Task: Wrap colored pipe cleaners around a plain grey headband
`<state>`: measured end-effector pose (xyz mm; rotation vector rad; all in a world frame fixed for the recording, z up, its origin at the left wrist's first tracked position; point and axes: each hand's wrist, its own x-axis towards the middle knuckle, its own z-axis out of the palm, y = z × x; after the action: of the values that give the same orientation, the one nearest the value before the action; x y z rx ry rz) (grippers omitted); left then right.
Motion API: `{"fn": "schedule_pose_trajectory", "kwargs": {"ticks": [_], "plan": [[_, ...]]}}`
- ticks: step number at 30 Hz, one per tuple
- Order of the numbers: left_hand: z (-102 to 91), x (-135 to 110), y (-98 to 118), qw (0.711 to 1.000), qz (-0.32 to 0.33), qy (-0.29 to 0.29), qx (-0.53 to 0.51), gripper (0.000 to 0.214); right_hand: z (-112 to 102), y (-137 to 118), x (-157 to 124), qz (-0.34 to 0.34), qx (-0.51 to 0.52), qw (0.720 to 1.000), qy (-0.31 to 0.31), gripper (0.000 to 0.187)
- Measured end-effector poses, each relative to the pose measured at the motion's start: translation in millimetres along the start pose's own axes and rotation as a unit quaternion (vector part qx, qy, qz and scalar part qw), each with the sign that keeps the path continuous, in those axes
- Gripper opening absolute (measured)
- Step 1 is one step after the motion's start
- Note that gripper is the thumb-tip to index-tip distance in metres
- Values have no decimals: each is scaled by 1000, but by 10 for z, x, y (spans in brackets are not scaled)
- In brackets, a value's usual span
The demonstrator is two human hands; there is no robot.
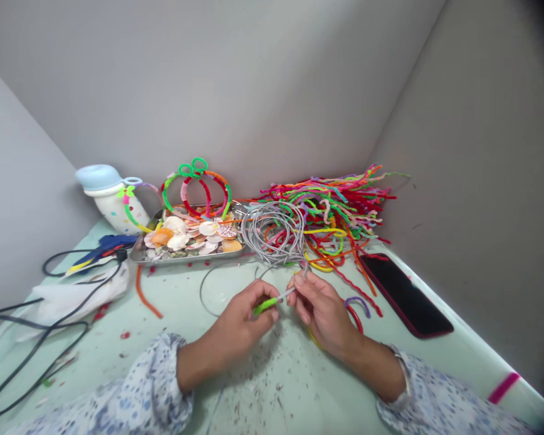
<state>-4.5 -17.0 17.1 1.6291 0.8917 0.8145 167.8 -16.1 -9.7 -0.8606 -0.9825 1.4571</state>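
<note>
My left hand (249,314) is closed in a pinch on a short bright green pipe cleaner (265,306), which sits around the end of a grey wire. My right hand (320,305) grips that grey wire (288,292) between thumb and fingertips, a little to the right. Behind both hands lies the loose grey wire coil (274,232), from which strands run down toward my fingers. Whether the pipe cleaner is wound or merely laid along the wire is too small to tell.
Beyond the coil is a heap of coloured pipe cleaners (330,199). A metal tray (185,261) of seashells bears fuzzy rings (208,192). At left stand a white bottle (118,208), a black cable (40,326) and a plastic bag (77,302). A phone (405,293) lies right.
</note>
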Motion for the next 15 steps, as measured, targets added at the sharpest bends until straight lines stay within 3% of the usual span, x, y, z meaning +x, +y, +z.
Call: {"fn": "schedule_pose_trajectory", "kwargs": {"ticks": [5,15], "plan": [[55,-32,-17,976,52,79,194,5,-2,1,-8,5,0,1000,-7,29],[71,-47,-50,964,78,133,217,4,6,0,-17,4,6,1000,-10,27]]}}
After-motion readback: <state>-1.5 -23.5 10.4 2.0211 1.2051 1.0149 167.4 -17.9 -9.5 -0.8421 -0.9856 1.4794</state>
